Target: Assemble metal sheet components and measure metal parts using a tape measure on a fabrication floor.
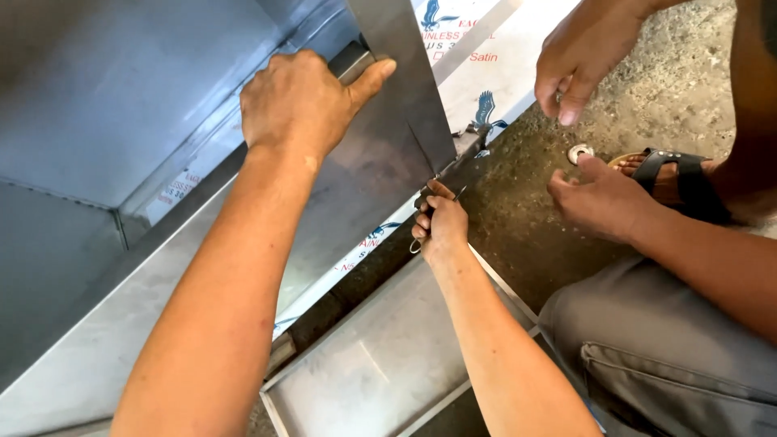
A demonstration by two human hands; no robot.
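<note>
Currently the left hand (295,101) sits in the upper middle of the frame, palm down on the folded edge of a stainless steel sheet (356,174), fingers curled over the fold, thumb stretched along it toward the upper right. It is pressing and gripping the sheet rather than lying open.

The right hand (441,226) is at frame centre, closed in a fist around a thin metal tool (433,212). A small ring end shows below the fist; the tip points up and right to the sheet's lower right corner. Cannot tell what kind of tool it is.

Key relation: the sheet's free edge runs from the top centre down to that corner, where it meets the tool tip. The right hand is just beside the corner, and it is the nearer hand. The left hand is well apart from the corner, up and to the left along the same panel.

Surroundings: white protective film (473,57) with blue and red print covers the metal at upper right. A shallow steel tray (380,368) lies at bottom centre on the concrete floor (672,89).

A second person crouches at right: two hands (603,198) near a small round washer (579,152) on the floor, and a foot in a sandal (684,182).
</note>
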